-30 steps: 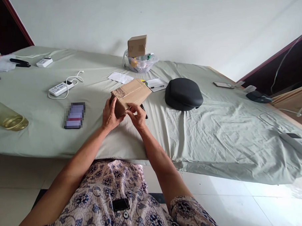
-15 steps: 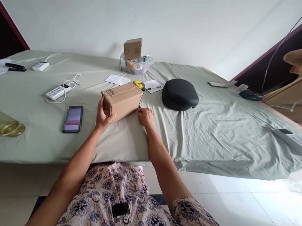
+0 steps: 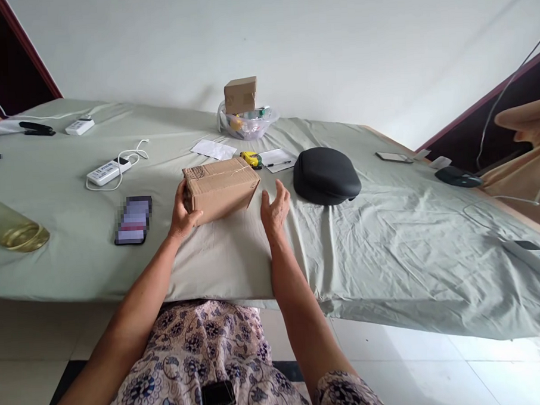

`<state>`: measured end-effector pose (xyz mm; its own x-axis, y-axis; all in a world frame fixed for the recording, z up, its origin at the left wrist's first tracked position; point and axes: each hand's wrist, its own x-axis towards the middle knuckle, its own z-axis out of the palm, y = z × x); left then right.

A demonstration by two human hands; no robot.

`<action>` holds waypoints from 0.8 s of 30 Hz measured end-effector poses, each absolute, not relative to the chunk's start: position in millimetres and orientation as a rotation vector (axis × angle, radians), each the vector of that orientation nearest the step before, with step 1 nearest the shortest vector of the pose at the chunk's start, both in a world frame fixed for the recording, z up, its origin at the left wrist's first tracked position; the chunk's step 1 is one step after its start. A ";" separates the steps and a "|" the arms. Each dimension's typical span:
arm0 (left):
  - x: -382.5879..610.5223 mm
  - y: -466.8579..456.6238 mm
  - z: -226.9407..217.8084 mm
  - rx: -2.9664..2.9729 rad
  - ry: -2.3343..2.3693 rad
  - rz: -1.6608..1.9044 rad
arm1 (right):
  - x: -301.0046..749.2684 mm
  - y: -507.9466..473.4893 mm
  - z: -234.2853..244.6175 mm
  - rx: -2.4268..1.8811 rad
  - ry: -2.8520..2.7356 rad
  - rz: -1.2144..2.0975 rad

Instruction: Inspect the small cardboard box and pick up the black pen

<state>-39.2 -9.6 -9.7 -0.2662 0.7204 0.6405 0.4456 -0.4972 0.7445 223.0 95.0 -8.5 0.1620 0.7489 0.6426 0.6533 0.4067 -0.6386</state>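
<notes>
A taped brown cardboard box (image 3: 225, 195) is on the cloth-covered table in front of me, tilted slightly. My left hand (image 3: 182, 215) grips its left end, thumb on the near side and fingers round the far left edge. To the right of the box, apart from it, is my right hand (image 3: 275, 207), open with thumb and fingers spread and nothing visible in it. Just behind the box lies a yellow and black tape measure (image 3: 251, 160). A black rounded case (image 3: 326, 175) sits to the right of my right hand.
A clear plastic basket (image 3: 249, 129) with a smaller cardboard box (image 3: 241, 95) on top stands by the wall. White papers (image 3: 214, 149), a power strip (image 3: 109, 172) with a cable, a phone (image 3: 134, 220) and a bottle of yellowish liquid (image 3: 16, 228) lie about. Another person's hand shows far left.
My right hand has come away from the box's lower right corner, moved slightly right and opened its fingers. The left hand keeps its grip. The whole view has shifted slightly.
</notes>
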 end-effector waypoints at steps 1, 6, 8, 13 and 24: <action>-38.9 -9.9 -9.7 1.750 1.440 1.843 | 218.0 90.9 -3.3 -1.183 -1.547 0.061; -39.7 -11.5 -9.8 1.751 1.400 1.819 | 188.2 67.5 12.2 -0.981 -1.722 0.014; -41.8 -12.0 -9.0 1.759 1.369 1.784 | 181.1 63.5 12.0 -0.954 -1.721 0.066; -43.3 -13.4 -8.1 1.779 1.423 1.781 | 180.0 56.3 11.7 -0.946 -1.659 0.101; -11.1 -24.4 2.7 1.934 1.760 1.988 | 161.9 42.4 19.5 -1.036 -1.673 -0.071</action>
